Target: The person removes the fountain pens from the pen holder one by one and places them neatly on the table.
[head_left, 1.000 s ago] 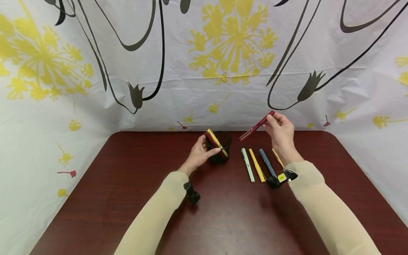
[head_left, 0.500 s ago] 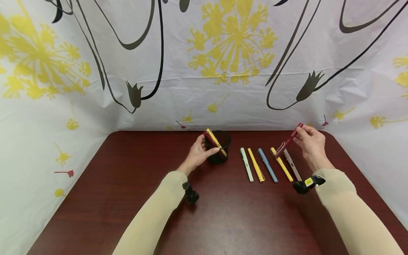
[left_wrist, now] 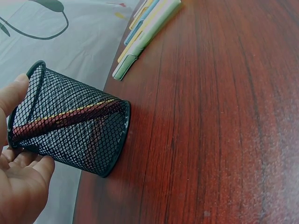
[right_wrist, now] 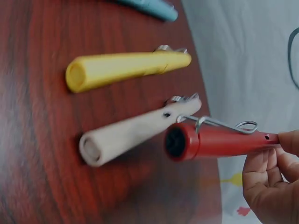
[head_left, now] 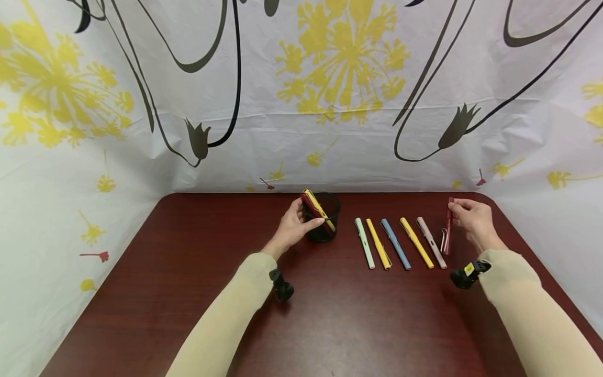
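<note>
The left grip (head_left: 293, 225) pinches the black mesh cup (left_wrist: 70, 93) near its top, thumb on one side and fingers on the other, likely so it won't tip. A yellow pen and a dark red one lean inside it.

The right grip (head_left: 476, 222) pinches the red pen (head_left: 448, 230) by its far end, which leaves the clip end free, pointing back toward the person. That pen is just beside the pale pen (head_left: 431, 243); I can't quite tell if it touches the bench (head_left: 330, 324).

The green pen (head_left: 365, 243), two yellow pens (head_left: 416, 243), blue pen (head_left: 396, 244) and pale pen lie in a row with gaps between, perhaps so each is easy to pick out.
</note>
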{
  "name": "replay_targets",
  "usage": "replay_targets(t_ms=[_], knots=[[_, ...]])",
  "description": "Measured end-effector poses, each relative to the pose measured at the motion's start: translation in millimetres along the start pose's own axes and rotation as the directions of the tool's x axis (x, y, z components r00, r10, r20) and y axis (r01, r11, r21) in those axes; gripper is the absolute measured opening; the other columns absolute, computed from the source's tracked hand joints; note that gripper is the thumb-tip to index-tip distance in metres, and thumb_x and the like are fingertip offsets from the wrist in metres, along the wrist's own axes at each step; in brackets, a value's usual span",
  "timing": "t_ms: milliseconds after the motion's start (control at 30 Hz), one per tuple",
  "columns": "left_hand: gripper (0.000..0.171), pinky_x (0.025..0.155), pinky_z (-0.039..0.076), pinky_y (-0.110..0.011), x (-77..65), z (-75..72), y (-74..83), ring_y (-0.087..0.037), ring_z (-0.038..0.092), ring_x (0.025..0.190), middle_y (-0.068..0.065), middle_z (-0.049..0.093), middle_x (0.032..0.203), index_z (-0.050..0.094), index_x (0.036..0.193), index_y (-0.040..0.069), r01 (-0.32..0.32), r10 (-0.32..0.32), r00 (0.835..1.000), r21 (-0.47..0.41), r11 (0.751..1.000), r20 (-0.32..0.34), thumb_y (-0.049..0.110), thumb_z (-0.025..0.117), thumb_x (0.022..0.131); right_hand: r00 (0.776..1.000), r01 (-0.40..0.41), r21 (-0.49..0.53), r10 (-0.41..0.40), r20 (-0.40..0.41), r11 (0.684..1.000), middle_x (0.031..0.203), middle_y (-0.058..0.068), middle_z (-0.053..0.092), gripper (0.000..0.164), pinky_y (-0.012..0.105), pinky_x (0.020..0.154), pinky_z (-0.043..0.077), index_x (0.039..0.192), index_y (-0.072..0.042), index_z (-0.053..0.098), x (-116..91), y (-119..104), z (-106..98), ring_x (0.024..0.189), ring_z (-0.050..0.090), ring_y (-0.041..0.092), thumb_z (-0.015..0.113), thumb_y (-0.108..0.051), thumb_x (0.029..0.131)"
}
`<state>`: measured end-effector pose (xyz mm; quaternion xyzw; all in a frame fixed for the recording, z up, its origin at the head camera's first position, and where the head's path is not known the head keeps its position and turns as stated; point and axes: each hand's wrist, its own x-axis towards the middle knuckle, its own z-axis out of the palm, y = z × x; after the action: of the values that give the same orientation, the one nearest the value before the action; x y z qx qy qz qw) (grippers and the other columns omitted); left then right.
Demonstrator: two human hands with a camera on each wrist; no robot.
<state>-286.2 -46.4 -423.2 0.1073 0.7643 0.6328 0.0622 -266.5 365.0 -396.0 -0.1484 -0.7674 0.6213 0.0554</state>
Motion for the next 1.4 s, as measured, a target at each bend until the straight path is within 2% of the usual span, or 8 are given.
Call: replay_targets(t_ms=[67,267,433,533,800,1067,1167,1400], knots=[[0.078,0.106,0.038,-0.041,-0.2,0.1,0.5,-0.027,0.044,0.13,-0.014,0.041,0.143,0.026,0.147,0.008,-0.001,0.001,1.0,0.0,1.0,0.002,0.016,0.072,0.084,1.0,-0.01,-0.13,0.011,0.009,0.991,0.067,-0.025,0.056,0.008,0.016,0.054,0.05,0.097,-0.018,0.059,1.8,4.3,-2.9,0.059,0.058,-0.005,0.053,-0.023,0.095],[0.078,0.106,0.038,-0.041,-0.4,0.3,0.4,-0.027,0.043,0.131,-0.014,0.041,0.144,0.027,0.147,0.008,0.001,-0.001,1.0,0.001,1.0,0.003,0.016,0.072,0.084,0.999,0.03,-0.374,-0.015,0.044,0.927,0.068,-0.025,0.054,0.048,0.016,0.055,0.047,0.125,0.009,0.05,6.4,15.9,-5.1,0.06,0.056,-0.007,0.048,-0.029,0.096],[0.079,0.107,0.037,-0.043,0.0,-0.6,0.8,-0.029,0.042,0.131,-0.016,0.039,0.144,0.026,0.147,0.007,0.003,-0.003,1.0,-0.019,1.0,0.014,0.014,0.072,0.083,0.998,0.068,-0.503,-0.059,0.034,0.862,0.083,0.003,0.066,0.045,0.022,0.053,0.048,0.123,0.011,0.054,7.6,21.2,-1.0,0.06,0.054,-0.003,0.049,-0.026,0.097],[0.079,0.107,0.036,-0.044,0.7,-2.1,2.3,-0.031,0.041,0.132,-0.019,0.038,0.145,0.025,0.147,0.004,0.009,-0.008,1.0,-0.029,1.0,0.029,0.011,0.072,0.083,0.997,0.083,-0.532,-0.073,0.04,0.843,0.085,0.01,0.065,0.042,0.024,0.052,0.048,0.12,0.011,0.056,8.0,23.7,1.6,0.06,0.054,0.0,0.05,-0.023,0.096],[0.08,0.107,0.036,-0.043,-2.0,-2.4,5.9,-0.03,0.038,0.134,-0.017,0.035,0.147,0.022,0.148,0.006,0.021,-0.02,0.999,-0.031,0.999,0.041,0.012,0.071,0.085,0.997,0.075,-0.554,-0.059,0.046,0.829,0.066,-0.006,0.058,0.038,0.026,0.049,0.044,0.114,0.012,0.06,9.4,29.3,5.8,0.056,0.049,0.003,0.053,-0.02,0.095],[0.078,0.106,0.037,-0.04,0.6,0.7,-0.7,-0.026,0.041,0.132,-0.014,0.038,0.145,0.026,0.147,0.008,-0.001,0.001,1.0,-0.005,1.0,0.008,0.015,0.072,0.084,0.996,0.085,-0.587,-0.072,0.045,0.805,0.105,0.03,0.06,0.038,0.029,0.06,0.039,0.112,0.013,0.061,9.3,33.8,7.8,0.087,0.048,0.034,0.054,-0.021,0.095],[0.078,0.106,0.038,-0.04,1.0,0.7,-0.6,-0.026,0.042,0.132,-0.014,0.039,0.145,0.026,0.147,0.008,0.001,-0.001,1.0,-0.01,1.0,0.004,0.015,0.072,0.084,0.997,0.079,-0.599,-0.072,0.036,0.797,0.119,0.033,0.053,0.038,0.033,0.066,0.035,0.112,0.012,0.061,9.7,35.0,8.3,0.098,0.042,0.043,0.055,-0.021,0.095],[0.079,0.107,0.036,-0.044,-3.4,-0.5,7.5,-0.03,0.04,0.133,-0.018,0.036,0.146,0.023,0.148,0.005,0.009,-0.008,1.0,-0.029,1.0,0.024,0.012,0.07,0.085,0.996,0.086,-0.616,-0.091,0.024,0.783,0.118,0.032,0.055,0.036,0.05,0.079,0.036,0.108,0.011,0.063,9.0,35.9,9.7,0.102,0.041,0.049,0.057,-0.022,0.094]])
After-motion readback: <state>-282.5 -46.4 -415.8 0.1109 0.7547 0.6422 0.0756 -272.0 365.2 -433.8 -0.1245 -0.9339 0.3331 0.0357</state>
